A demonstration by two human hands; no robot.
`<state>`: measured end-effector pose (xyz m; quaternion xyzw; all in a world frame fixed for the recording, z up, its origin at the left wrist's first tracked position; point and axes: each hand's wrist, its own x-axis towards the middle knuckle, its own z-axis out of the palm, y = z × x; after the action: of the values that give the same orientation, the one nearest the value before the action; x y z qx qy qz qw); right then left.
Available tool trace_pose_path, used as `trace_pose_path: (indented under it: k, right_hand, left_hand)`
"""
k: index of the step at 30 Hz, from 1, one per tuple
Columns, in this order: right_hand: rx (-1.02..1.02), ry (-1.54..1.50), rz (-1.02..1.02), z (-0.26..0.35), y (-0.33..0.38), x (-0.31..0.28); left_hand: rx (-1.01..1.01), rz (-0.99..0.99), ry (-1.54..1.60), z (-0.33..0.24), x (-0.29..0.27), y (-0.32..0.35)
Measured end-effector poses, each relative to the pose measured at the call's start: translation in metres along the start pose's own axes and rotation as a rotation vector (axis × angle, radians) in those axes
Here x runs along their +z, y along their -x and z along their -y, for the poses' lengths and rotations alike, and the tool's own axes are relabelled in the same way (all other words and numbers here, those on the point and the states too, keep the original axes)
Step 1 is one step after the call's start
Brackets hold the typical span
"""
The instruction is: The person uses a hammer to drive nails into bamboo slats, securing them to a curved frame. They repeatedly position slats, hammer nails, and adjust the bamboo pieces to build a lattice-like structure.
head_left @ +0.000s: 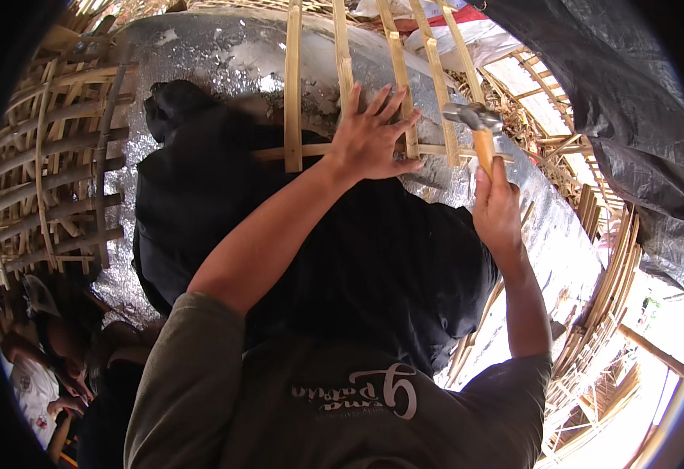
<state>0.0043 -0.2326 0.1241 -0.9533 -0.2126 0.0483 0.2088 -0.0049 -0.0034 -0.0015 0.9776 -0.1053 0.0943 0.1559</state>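
My left hand (369,139) lies with spread fingers over a frame of pale bamboo slats (293,86), pressing near the crosspiece (275,153) that joins their near ends. Several slats run away from me, side by side. In my right hand (500,205) is a hammer (483,147), gripped by its light wooden handle. Its metal head is raised just right of the rightmost slats, apart from my left hand. Black cloth covers my legs, which are bent under the near end of the frame.
Bamboo lattice panels (60,164) are piled on the left. A shiny grey sheet (240,51) covers the ground beneath the frame. Dark tarpaulin (631,102) hangs at the upper right, with bundled bamboo strips (592,332) below it. Another person (68,367) is at the lower left.
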Motion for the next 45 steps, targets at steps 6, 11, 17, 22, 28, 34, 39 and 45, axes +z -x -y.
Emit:
trace_pose_path:
  k: [6, 11, 17, 22, 28, 34, 39, 45]
  right_hand:
    - [-0.05, 0.046, 0.083, -0.004, -0.003, 0.01]
    - [-0.091, 0.226, 0.252, -0.008, 0.001, 0.017]
    - [-0.017, 0.208, 0.285, -0.009, 0.002, 0.019]
    - [0.112, 0.074, 0.188, 0.004, -0.004, 0.003]
    - [-0.009, 0.053, 0.126, 0.005, -0.002, 0.002]
    - [-0.012, 0.108, 0.272, -0.004, 0.0, 0.009]
    - [-0.016, 0.188, 0.257, -0.002, 0.004, 0.014]
    - [0.087, 0.018, 0.115, 0.009, -0.004, 0.007]
  left_hand:
    - [-0.007, -0.007, -0.021, 0.002, -0.002, 0.001]
    - [-0.009, -0.001, -0.025, 0.0, -0.003, 0.002]
    - [0.007, -0.023, 0.016, -0.002, -0.004, -0.001]
    - [0.016, -0.038, 0.066, -0.001, -0.003, 0.003]
    - [0.003, 0.002, 0.031, 0.0, -0.003, 0.002]
    - [-0.001, -0.004, 0.049, -0.003, 0.0, 0.008]
    - [0.013, -0.017, 0.008, -0.001, 0.0, 0.002]
    - [0.005, 0.013, 0.009, -0.001, -0.003, 0.003]
